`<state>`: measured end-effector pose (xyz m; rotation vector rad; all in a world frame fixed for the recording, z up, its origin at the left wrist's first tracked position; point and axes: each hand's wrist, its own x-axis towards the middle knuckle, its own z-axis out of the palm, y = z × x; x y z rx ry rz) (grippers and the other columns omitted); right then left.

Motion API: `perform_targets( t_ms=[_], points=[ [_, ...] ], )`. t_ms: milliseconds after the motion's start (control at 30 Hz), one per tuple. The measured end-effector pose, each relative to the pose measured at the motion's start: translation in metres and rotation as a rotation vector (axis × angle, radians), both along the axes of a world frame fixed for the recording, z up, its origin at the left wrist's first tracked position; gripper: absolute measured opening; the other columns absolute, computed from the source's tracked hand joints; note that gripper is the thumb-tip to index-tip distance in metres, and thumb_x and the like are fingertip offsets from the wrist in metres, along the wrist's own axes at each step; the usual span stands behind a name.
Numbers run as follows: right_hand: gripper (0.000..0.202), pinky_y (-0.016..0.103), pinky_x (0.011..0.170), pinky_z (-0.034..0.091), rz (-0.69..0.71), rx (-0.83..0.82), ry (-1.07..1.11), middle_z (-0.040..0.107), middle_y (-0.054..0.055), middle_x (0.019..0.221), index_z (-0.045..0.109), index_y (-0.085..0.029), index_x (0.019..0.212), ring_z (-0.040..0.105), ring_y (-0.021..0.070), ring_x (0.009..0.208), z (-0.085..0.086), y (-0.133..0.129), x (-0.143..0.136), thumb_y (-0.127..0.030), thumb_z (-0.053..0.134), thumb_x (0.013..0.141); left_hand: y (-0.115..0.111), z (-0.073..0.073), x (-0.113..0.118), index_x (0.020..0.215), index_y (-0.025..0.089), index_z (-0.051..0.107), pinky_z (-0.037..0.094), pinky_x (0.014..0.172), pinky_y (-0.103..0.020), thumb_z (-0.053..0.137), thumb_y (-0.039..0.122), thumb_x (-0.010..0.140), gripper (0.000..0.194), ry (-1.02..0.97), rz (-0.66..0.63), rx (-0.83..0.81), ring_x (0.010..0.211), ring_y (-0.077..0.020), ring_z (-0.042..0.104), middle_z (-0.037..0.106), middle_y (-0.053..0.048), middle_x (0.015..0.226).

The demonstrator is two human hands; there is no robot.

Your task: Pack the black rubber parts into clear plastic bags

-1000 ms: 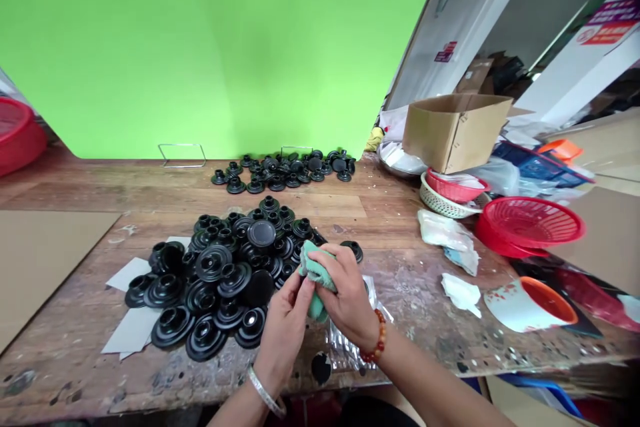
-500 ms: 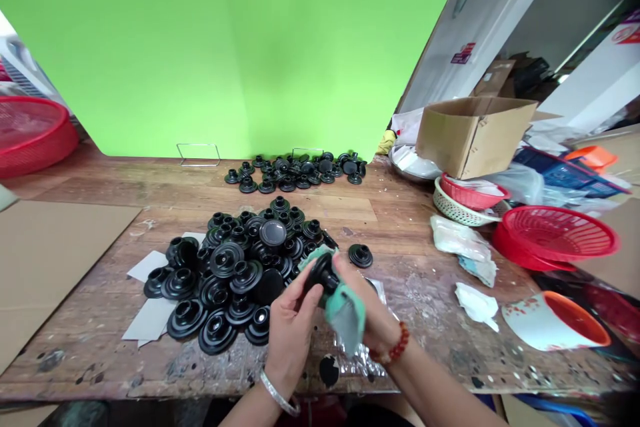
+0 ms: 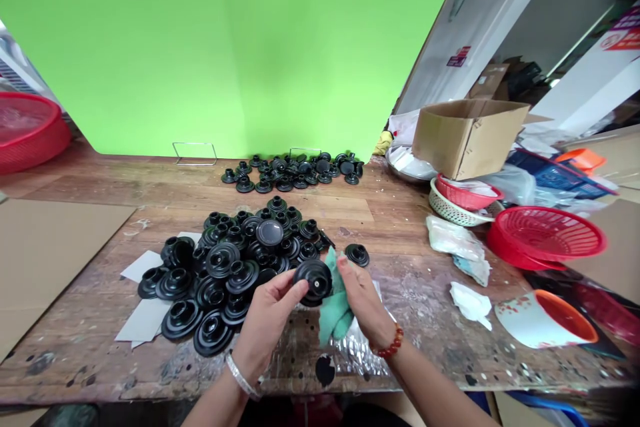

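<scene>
Between thumb and fingers, my left hand grips a round black stepped disc part, its hub side turned toward me. My right hand is closed on a green cloth, which lies against the right edge of that part. Left of my hands is a large heap of similar black parts, some hub up and some flat face up. Another black part lies alone just beyond my right hand. Clear plastic wrap sits beneath my right wrist.
More black parts lie along the foot of a green board. A cardboard sheet covers the left side. On the right stand a cardboard box, red baskets, a white container with orange inside and crumpled tissue.
My left hand has moved left and turned the black part so its hub side faces me. The right hand, with the cloth, has shifted to the part's right edge.
</scene>
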<state>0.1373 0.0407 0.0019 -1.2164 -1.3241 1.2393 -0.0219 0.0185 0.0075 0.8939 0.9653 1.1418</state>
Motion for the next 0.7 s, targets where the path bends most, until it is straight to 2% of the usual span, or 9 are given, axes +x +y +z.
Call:
perform_targets(
  t_ms=[100,200,300,400,467,533,600,633,700],
  points=[
    [0.047,0.027,0.068,0.045,0.153,-0.055,0.079,0.062,0.003,0.08,0.066,-0.021,0.09,0.055,0.017,0.074,0.009,-0.003,0.001,-0.06,0.04,0.093,-0.002,0.004,-0.004,0.102,0.02,0.076,0.052,0.078,-0.031,0.076,0.033,0.074,0.031,0.008,-0.126,-0.026,0.084,-0.0229,0.069,0.078,-0.006,0.09],
    [0.043,0.024,0.058,0.039,0.239,-0.025,0.023,0.054,0.0,0.067,0.06,-0.019,0.072,0.047,0.0135,0.061,0.011,-0.005,0.0,-0.057,0.049,0.089,-0.006,0.003,-0.004,0.097,0.02,0.077,0.052,0.076,-0.031,0.074,0.035,0.074,0.028,0.022,-0.175,-0.042,0.081,-0.0222,0.069,0.078,-0.006,0.086],
    [0.047,0.024,0.053,0.032,0.14,0.126,-0.185,0.044,-0.003,0.058,0.049,-0.018,0.059,0.038,0.0114,0.055,0.007,-0.008,-0.002,-0.054,0.051,0.09,-0.007,0.005,-0.002,0.095,0.02,0.078,0.053,0.078,-0.033,0.075,0.037,0.073,0.028,0.057,-0.184,-0.037,0.082,-0.0238,0.07,0.078,-0.007,0.086],
    [0.048,0.024,0.051,0.03,0.039,0.243,-0.39,0.043,-0.004,0.053,0.045,-0.019,0.055,0.038,0.0108,0.052,0.006,-0.007,0.005,-0.051,0.051,0.09,-0.002,0.014,-0.011,0.096,0.02,0.077,0.053,0.081,-0.036,0.076,0.037,0.071,0.031,0.106,-0.156,-0.019,0.084,-0.0254,0.07,0.078,-0.007,0.088],
    [0.05,0.024,0.049,0.029,-0.043,0.267,-0.484,0.045,-0.003,0.05,0.044,-0.02,0.054,0.04,0.0109,0.048,0.007,0.001,0.021,-0.054,0.049,0.091,0.006,0.021,-0.03,0.101,0.022,0.076,0.053,0.082,-0.036,0.075,0.037,0.072,0.033,0.208,-0.02,0.016,0.087,-0.0248,0.07,0.078,-0.006,0.093],
    [0.053,0.025,0.048,0.03,-0.183,0.272,-0.624,0.049,-0.002,0.048,0.044,-0.02,0.053,0.043,0.0122,0.045,0.007,0.018,0.048,-0.057,0.044,0.092,0.018,0.026,-0.059,0.107,0.022,0.073,0.054,0.082,-0.036,0.071,0.042,0.074,0.039,0.463,0.304,0.101,0.091,-0.0253,0.069,0.078,-0.005,0.099],
    [0.054,0.026,0.052,0.032,-0.343,0.27,-0.926,0.056,0.002,0.052,0.05,-0.021,0.055,0.051,0.0156,0.051,0.004,0.038,0.084,-0.059,0.04,0.092,0.031,0.026,-0.092,0.117,0.019,0.067,0.051,0.089,-0.038,0.062,0.045,0.08,0.045,0.79,0.61,0.223,0.1,-0.0267,0.067,0.075,-0.007,0.109],
    [0.054,0.027,0.054,0.033,-0.411,0.228,-1.103,0.06,0.005,0.057,0.054,-0.021,0.058,0.055,0.018,0.056,0.001,0.047,0.102,-0.059,0.04,0.092,0.037,0.025,-0.108,0.124,0.02,0.061,0.052,0.086,-0.039,0.054,0.047,0.085,0.049,0.958,0.702,0.234,0.099,-0.0271,0.068,0.075,-0.007,0.109],
    [0.05,0.029,0.057,0.035,-0.449,0.131,-1.314,0.067,0.01,0.066,0.062,-0.021,0.066,0.061,0.0228,0.063,-0.006,0.062,0.135,-0.058,0.041,0.092,0.047,0.02,-0.133,0.128,0.016,0.057,0.048,0.089,-0.045,0.044,0.049,0.089,0.053,1.094,0.752,0.207,0.108,-0.0338,0.064,0.07,-0.011,0.118]
  ],
)
